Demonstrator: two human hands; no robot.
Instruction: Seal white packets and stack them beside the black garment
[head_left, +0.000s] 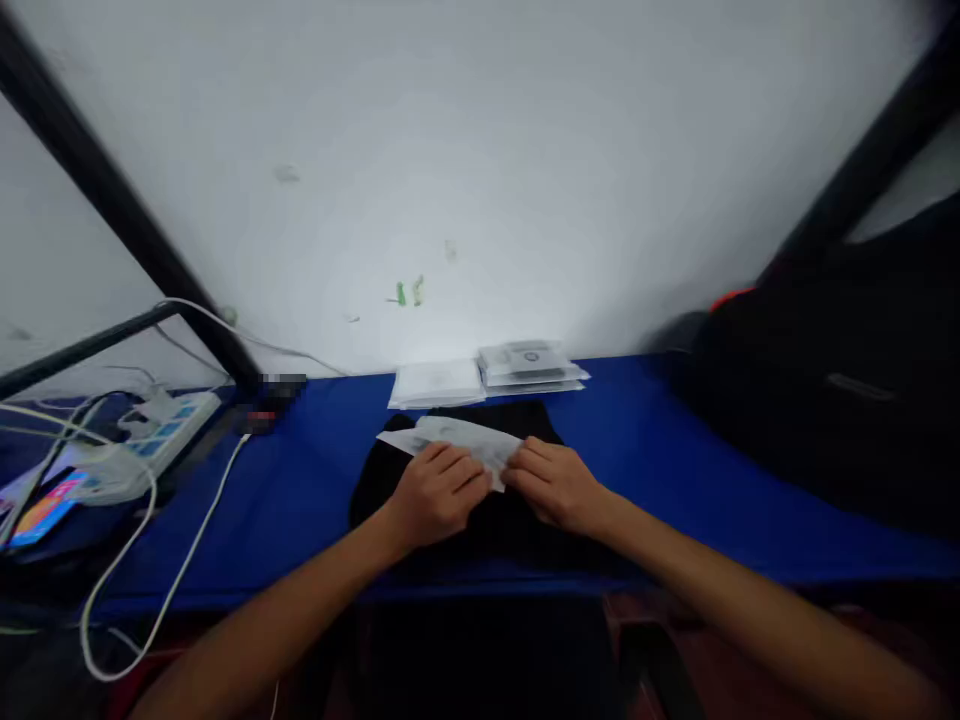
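Between my hands is a thin white packet or folded sheet (471,436), with faint grey print on it. My left hand (441,490) grips its lower edge with curled fingers. At its right end, the fingers of my right hand (551,482) pinch it. Below the white piece a black cloth (517,530) lies on the blue tabletop (300,510); its exact shape is partly hidden by my hands. Behind it are two low piles: flat white packets (437,384) on the left, and white packets with a dark round mark (531,364) on the right.
A white power strip (176,430) with tangled cables sits at the left, near a brightly coloured packet or screen (49,508). A white cable (199,540) loops over the front edge. A large black bag-like bulk (832,390) fills the right side. A white wall (525,180) stands behind.
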